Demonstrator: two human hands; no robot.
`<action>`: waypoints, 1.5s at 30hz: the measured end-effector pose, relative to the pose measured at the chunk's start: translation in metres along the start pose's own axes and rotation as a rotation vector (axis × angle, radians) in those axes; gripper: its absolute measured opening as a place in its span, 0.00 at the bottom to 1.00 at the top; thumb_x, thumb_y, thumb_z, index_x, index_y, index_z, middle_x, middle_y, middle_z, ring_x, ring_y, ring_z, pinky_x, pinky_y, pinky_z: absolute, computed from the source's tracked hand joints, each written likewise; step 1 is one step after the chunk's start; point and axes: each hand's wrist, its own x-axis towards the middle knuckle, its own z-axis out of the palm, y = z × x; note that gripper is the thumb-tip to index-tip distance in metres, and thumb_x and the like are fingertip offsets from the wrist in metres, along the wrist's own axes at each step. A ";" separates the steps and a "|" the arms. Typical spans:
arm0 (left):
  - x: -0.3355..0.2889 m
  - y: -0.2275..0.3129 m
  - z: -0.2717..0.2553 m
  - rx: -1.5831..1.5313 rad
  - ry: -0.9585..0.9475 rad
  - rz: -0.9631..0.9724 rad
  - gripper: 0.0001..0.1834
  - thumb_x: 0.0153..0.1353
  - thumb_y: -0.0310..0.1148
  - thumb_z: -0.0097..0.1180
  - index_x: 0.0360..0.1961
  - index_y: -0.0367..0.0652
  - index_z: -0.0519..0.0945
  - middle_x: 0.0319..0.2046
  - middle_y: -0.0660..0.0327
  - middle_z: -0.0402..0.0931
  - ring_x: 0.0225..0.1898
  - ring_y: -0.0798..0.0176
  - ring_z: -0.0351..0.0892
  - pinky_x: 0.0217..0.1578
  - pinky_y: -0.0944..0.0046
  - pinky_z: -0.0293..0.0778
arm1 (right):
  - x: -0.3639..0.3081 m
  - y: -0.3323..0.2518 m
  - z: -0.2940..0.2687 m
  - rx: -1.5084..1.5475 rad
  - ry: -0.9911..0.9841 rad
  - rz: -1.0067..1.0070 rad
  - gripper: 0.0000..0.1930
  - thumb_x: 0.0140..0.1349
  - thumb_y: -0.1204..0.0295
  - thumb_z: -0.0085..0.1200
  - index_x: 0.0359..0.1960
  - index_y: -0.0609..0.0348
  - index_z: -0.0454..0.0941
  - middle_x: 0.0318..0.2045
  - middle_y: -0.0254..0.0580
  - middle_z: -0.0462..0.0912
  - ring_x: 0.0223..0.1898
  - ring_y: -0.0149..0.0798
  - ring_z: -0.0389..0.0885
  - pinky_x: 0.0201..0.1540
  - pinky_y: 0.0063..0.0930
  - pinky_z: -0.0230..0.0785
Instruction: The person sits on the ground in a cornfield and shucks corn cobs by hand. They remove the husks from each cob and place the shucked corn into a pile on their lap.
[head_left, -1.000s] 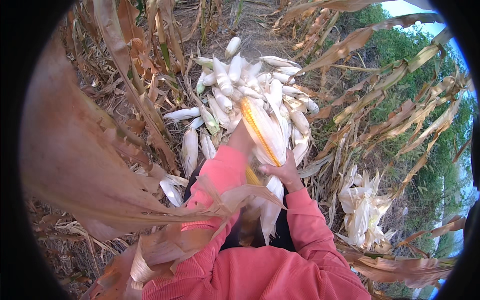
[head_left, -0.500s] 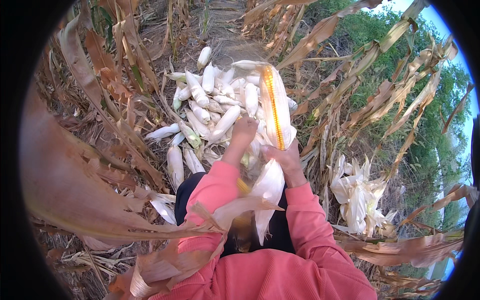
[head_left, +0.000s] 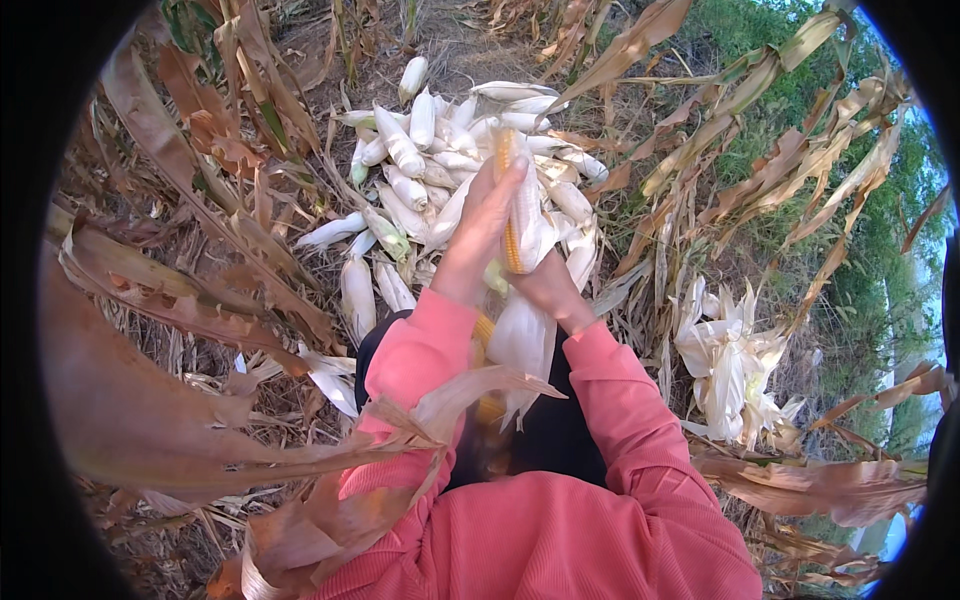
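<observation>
1. Our left hand (head_left: 487, 215) has just swung from a loose fist by the pile (head_left: 405, 187) onto the ear (head_left: 524, 210), thumb up near the tip. Looks like a grip, though we can't see every finger.
2. The ear's between our hands, over the pile's near side, shifted left a bit. Two hands now, so probably steadier.
3. Our right hand (head_left: 550, 287) clasps the base, wrist angled inward, fingers partly hidden.

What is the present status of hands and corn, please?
Left hand against upper part of corn ear; right hand holds lower end. Husk partly open, yellow kernels showing. Dry leaf crosses view of left sleeve.
</observation>
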 end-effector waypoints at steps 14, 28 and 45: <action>0.001 0.012 -0.012 -0.579 0.051 -0.336 0.22 0.64 0.48 0.53 0.48 0.41 0.73 0.34 0.57 0.77 0.33 0.61 0.80 0.32 0.58 0.81 | 0.002 -0.015 -0.055 0.370 0.058 -0.051 0.19 0.51 0.79 0.51 0.48 0.67 0.75 0.43 0.42 0.81 0.41 0.35 0.79 0.45 0.27 0.71; 0.006 -0.017 -0.023 -0.534 0.155 -0.383 0.21 0.57 0.42 0.63 0.46 0.42 0.73 0.33 0.56 0.77 0.30 0.58 0.79 0.31 0.57 0.79 | -0.037 -0.028 -0.142 1.109 0.635 0.018 0.10 0.62 0.62 0.54 0.39 0.53 0.75 0.23 0.29 0.76 0.24 0.28 0.75 0.25 0.21 0.68; -0.009 0.014 -0.002 -0.335 0.336 -0.225 0.21 0.68 0.45 0.46 0.49 0.37 0.71 0.37 0.56 0.75 0.39 0.61 0.76 0.43 0.60 0.75 | -0.062 0.001 -0.101 0.679 0.469 0.113 0.31 0.58 0.62 0.59 0.59 0.64 0.62 0.52 0.46 0.72 0.50 0.37 0.73 0.52 0.34 0.69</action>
